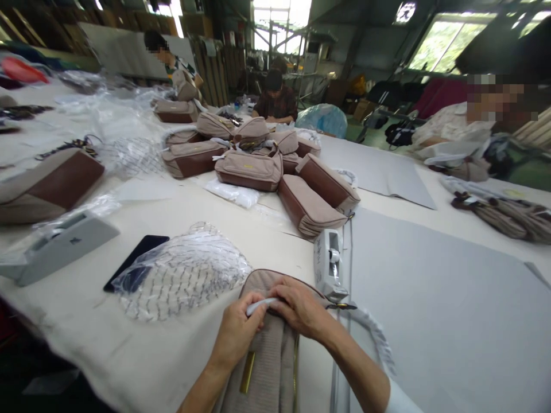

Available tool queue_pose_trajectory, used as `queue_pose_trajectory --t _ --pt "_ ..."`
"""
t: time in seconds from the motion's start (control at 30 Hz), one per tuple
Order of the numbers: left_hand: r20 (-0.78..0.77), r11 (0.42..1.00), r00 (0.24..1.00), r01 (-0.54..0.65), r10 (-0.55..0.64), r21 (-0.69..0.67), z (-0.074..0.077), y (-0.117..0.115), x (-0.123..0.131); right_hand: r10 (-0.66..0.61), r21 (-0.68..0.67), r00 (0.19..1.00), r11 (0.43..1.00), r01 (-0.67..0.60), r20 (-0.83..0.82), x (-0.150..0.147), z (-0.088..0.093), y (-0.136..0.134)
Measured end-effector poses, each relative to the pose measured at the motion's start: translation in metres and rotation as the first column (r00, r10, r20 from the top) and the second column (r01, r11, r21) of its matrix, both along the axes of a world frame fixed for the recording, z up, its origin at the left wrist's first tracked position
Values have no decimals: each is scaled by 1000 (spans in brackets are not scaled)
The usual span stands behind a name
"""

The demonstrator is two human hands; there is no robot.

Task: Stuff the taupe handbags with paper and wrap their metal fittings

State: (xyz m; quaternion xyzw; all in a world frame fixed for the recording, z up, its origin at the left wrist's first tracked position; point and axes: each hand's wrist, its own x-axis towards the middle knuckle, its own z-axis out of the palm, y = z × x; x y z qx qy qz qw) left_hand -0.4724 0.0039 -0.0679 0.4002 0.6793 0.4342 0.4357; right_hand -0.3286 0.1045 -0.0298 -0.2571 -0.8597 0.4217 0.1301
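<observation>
A taupe fabric bag (267,361) with dark trim, a gold plate and a gold zipper lies at the table's front edge. Over its upper part, my left hand (240,327) is closed on a small white wrapped piece (260,305). My right hand (299,304) meets it from the right, its fingers bent and pressed at the same piece and the bag's fabric; its fingertips are partly hidden. To the right of the bag runs a strap wrapped in white material (379,338), with a metal clasp (342,306) near the bag's top corner.
A tape dispenser (330,264) stands beyond my right hand, another (64,246) at the left. Plastic wrap (185,275) partly covers a dark flat object (133,261). Several brown-and-taupe bags (249,169) lie farther back. Grey sheets (439,304) cover the right side. Several people sit around the table.
</observation>
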Motion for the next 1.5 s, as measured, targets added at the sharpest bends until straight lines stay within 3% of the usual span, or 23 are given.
queue_pose_trajectory --t 0.07,0.1,0.17,0.2,0.27,0.33,0.47,0.6,0.83,0.97,1.13,1.27,1.37,1.43,1.5 --pt "-17 1000 1000 -20 20 -8 -3 -2 0 -250 -30 965 968 248 -84 22 -6 0" --pt "-13 999 999 -33 33 -15 -4 -3 0 -421 -62 902 907 417 -92 38 -10 2" --pt "15 998 999 -51 51 -30 -8 -3 1 -707 -121 706 705 699 -40 73 -18 11" --pt "34 998 998 -56 58 -37 -9 -3 2 -783 -143 622 615 776 6 90 -22 17" --pt "66 996 995 -70 73 -46 -11 -1 3 -837 -191 539 516 835 94 116 -30 30" --pt "85 996 993 -80 84 -49 -12 0 4 -828 -261 530 478 838 185 130 -39 42" --pt "111 994 990 -85 92 -63 -13 1 3 -779 -431 528 370 823 339 125 -51 60" --pt "136 993 985 -100 108 -60 -12 0 2 -762 -549 526 274 790 377 119 -47 64" --pt "167 993 979 -113 118 -42 -11 -2 3 -795 -647 516 215 731 318 130 -31 32" --pt "176 993 978 -108 114 -44 -12 -2 2 -809 -662 492 181 728 321 129 -43 15" --pt "157 994 982 -103 109 -45 -12 -1 3 -824 -618 457 174 767 335 124 -67 16" --pt "101 996 991 -83 85 -27 -11 -1 4 -831 -531 440 216 819 340 124 -89 9" --pt "-37 998 997 -60 60 18 -6 -3 2 -826 -473 453 269 839 334 128 -95 -11" --pt "-195 993 980 -25 47 114 -1 -5 0 -830 -449 473 316 836 296 128 -85 -23" --pt "-343 967 938 35 56 254 3 -7 -1 -819 -438 520 386 812 242 121 -61 -27"
